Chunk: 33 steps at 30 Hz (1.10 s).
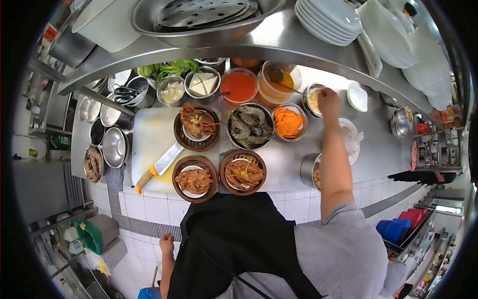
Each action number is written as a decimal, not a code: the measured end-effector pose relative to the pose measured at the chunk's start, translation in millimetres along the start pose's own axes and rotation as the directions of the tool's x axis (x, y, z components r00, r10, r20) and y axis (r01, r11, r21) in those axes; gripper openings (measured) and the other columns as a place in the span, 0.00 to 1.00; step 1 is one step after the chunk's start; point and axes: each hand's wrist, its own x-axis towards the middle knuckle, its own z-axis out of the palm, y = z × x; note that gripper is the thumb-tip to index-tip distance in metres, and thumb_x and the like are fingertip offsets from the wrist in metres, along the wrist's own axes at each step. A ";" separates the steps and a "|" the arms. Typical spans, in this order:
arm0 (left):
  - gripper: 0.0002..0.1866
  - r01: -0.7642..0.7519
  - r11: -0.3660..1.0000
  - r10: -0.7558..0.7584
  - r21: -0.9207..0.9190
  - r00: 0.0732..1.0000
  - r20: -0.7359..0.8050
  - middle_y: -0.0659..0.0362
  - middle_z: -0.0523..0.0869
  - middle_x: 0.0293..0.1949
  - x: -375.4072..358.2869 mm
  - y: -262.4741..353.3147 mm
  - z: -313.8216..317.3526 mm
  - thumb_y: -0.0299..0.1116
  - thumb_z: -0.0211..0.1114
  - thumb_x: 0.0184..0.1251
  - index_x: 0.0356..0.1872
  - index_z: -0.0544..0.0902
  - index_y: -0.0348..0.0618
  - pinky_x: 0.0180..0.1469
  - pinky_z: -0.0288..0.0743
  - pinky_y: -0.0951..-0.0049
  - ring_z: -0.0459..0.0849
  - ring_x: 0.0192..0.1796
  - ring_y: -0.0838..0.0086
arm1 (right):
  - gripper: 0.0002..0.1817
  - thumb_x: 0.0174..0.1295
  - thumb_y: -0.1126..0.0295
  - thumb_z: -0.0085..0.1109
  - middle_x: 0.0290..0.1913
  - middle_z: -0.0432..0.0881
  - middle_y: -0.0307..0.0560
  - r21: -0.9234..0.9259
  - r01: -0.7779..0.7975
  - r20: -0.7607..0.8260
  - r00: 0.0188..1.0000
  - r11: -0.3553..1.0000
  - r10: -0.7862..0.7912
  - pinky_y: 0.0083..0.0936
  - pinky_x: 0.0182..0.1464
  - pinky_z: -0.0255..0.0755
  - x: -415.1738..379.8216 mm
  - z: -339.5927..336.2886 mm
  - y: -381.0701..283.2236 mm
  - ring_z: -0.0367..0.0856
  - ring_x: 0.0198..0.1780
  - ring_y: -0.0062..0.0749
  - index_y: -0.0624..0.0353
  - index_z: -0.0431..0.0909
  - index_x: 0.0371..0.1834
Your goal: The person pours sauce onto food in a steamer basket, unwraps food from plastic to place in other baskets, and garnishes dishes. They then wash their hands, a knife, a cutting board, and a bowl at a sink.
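My right hand (pixel 328 103), somewhat blurred, is at the rim of a small metal pot (pixel 313 101) of pale yellowish chopped food. Its fingers look drawn together; anything between them is hidden. Down at my side hangs my left hand (pixel 167 243), loosely closed, with nothing visible in it. Three round brown steamer baskets hold small white dishes of reddish-brown braised chicken feet: one basket at the back (pixel 197 127), one at front left (pixel 194 179), one at front right (pixel 243 172). Yellow strips lie on the front right portion.
A cleaver (pixel 167 160) lies on the white cutting board (pixel 149 124). Behind stand bowls of raw prawns (pixel 250 126), sliced carrots (pixel 289 122), red sauce (pixel 239 85) and tofu (pixel 202 84). An overhead steel shelf (pixel 199 50) carries stacked plates (pixel 326 22). Scissors (pixel 125 93) sit at left.
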 end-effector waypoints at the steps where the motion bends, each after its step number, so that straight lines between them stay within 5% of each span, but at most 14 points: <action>1: 0.10 -0.009 0.997 0.009 -0.070 1.000 0.000 0.57 0.89 0.37 -9.9 -6.4 8.0 0.22 0.66 0.71 0.51 0.84 0.29 0.40 0.80 0.75 0.85 0.37 0.77 | 0.14 0.65 0.60 0.63 0.40 0.91 0.57 -0.012 -0.084 0.039 0.996 0.996 0.084 0.46 0.51 0.82 13.4 5.0 29.4 0.90 0.45 0.54 0.58 0.91 0.40; 2: 0.10 -0.009 0.999 0.010 0.046 1.000 -0.018 0.57 0.90 0.39 -38.2 18.8 15.1 0.23 0.67 0.72 0.50 0.85 0.29 0.42 0.81 0.74 0.86 0.38 0.76 | 0.14 0.65 0.60 0.63 0.40 0.91 0.57 0.002 -0.078 0.050 0.996 0.997 0.078 0.46 0.51 0.82 25.2 18.9 59.1 0.90 0.45 0.54 0.58 0.91 0.40; 4: 0.10 -0.021 1.000 0.022 0.014 0.999 -0.042 0.57 0.90 0.39 -58.4 25.7 20.6 0.23 0.67 0.73 0.50 0.85 0.29 0.42 0.81 0.74 0.86 0.39 0.76 | 0.14 0.62 0.65 0.65 0.43 0.91 0.60 -0.384 -0.030 0.234 0.964 0.923 0.129 0.44 0.51 0.83 33.5 52.1 103.2 0.91 0.46 0.55 0.59 0.90 0.47; 7: 0.10 -0.047 0.999 0.047 0.005 0.995 -0.083 0.58 0.90 0.39 -83.5 34.8 24.8 0.24 0.68 0.73 0.50 0.85 0.29 0.43 0.80 0.75 0.86 0.38 0.76 | 0.13 0.61 0.66 0.64 0.46 0.90 0.61 -0.481 -0.060 0.322 0.916 0.874 0.240 0.42 0.56 0.83 28.0 73.6 99.5 0.90 0.52 0.54 0.60 0.91 0.44; 13: 0.11 0.013 0.997 -0.003 0.078 0.992 -0.125 0.56 0.90 0.39 -98.8 15.6 18.8 0.24 0.69 0.72 0.50 0.86 0.29 0.42 0.81 0.74 0.86 0.37 0.74 | 0.12 0.62 0.64 0.67 0.51 0.90 0.58 -0.457 -0.056 0.391 0.884 0.888 0.257 0.40 0.59 0.82 34.8 29.9 59.5 0.89 0.56 0.52 0.57 0.91 0.44; 16: 0.12 0.053 0.997 -0.047 0.051 0.991 -0.122 0.54 0.91 0.39 -103.3 -1.8 16.8 0.24 0.69 0.69 0.50 0.86 0.28 0.43 0.82 0.73 0.87 0.36 0.73 | 0.11 0.60 0.63 0.68 0.49 0.91 0.56 -0.291 -0.191 0.300 0.912 0.937 0.279 0.41 0.58 0.83 31.7 34.9 61.8 0.89 0.54 0.51 0.53 0.92 0.42; 18: 0.12 0.052 0.996 -0.045 0.067 0.993 -0.106 0.54 0.91 0.39 -100.9 -13.3 18.4 0.25 0.69 0.68 0.49 0.87 0.28 0.43 0.82 0.73 0.88 0.37 0.73 | 0.09 0.57 0.66 0.68 0.44 0.91 0.56 -0.168 -0.043 0.292 0.952 0.985 0.092 0.43 0.55 0.83 22.0 59.3 74.7 0.90 0.50 0.54 0.52 0.92 0.39; 22: 0.12 -0.013 0.983 0.021 0.186 0.999 -0.042 0.54 0.92 0.37 -107.7 -7.0 15.8 0.27 0.70 0.68 0.47 0.87 0.29 0.44 0.83 0.72 0.88 0.37 0.72 | 0.12 0.56 0.64 0.71 0.47 0.91 0.52 -0.390 -0.070 0.340 0.916 0.918 0.214 0.42 0.59 0.82 25.1 85.0 77.2 0.89 0.51 0.52 0.49 0.90 0.44; 24: 0.13 -0.061 0.971 0.081 0.230 0.993 -0.082 0.53 0.92 0.37 -103.6 -3.4 12.6 0.29 0.70 0.68 0.48 0.87 0.28 0.43 0.82 0.70 0.88 0.36 0.72 | 0.15 0.53 0.60 0.75 0.45 0.91 0.53 -0.365 -0.016 0.350 0.924 0.931 0.153 0.42 0.57 0.82 31.0 92.5 92.0 0.90 0.49 0.52 0.51 0.91 0.43; 27: 0.15 -0.048 0.990 0.060 0.132 0.994 -0.093 0.51 0.92 0.42 -89.0 -3.9 7.1 0.29 0.70 0.71 0.53 0.86 0.27 0.48 0.83 0.70 0.89 0.41 0.71 | 0.12 0.54 0.62 0.70 0.37 0.92 0.54 -0.202 0.011 0.128 0.992 0.979 0.015 0.40 0.48 0.84 29.3 82.8 116.1 0.92 0.41 0.49 0.53 0.93 0.39; 29: 0.16 -0.045 0.994 0.055 0.101 0.993 -0.100 0.50 0.92 0.44 -68.9 -8.2 0.3 0.29 0.69 0.72 0.54 0.85 0.28 0.49 0.83 0.70 0.89 0.43 0.70 | 0.12 0.57 0.66 0.68 0.33 0.92 0.53 -0.034 -0.161 0.173 0.971 0.986 0.164 0.33 0.40 0.83 8.1 15.7 36.2 0.92 0.32 0.38 0.60 0.92 0.39; 31: 0.16 -0.054 0.996 0.061 0.071 0.993 -0.096 0.50 0.92 0.46 -41.5 -6.9 -5.9 0.29 0.69 0.72 0.55 0.85 0.28 0.51 0.83 0.70 0.90 0.46 0.69 | 0.09 0.60 0.71 0.67 0.31 0.91 0.45 0.231 -0.100 0.164 0.984 0.968 0.063 0.26 0.38 0.81 -28.2 -16.7 -15.5 0.89 0.30 0.28 0.62 0.91 0.41; 33: 0.17 -0.111 0.994 0.111 0.005 0.992 -0.056 0.49 0.92 0.48 -14.9 6.1 -9.9 0.30 0.69 0.73 0.57 0.85 0.29 0.54 0.83 0.70 0.90 0.49 0.69 | 0.07 0.62 0.75 0.67 0.33 0.89 0.39 0.398 -0.228 0.380 0.923 0.889 0.066 0.21 0.40 0.79 -83.0 -31.4 -89.3 0.85 0.34 0.21 0.62 0.90 0.42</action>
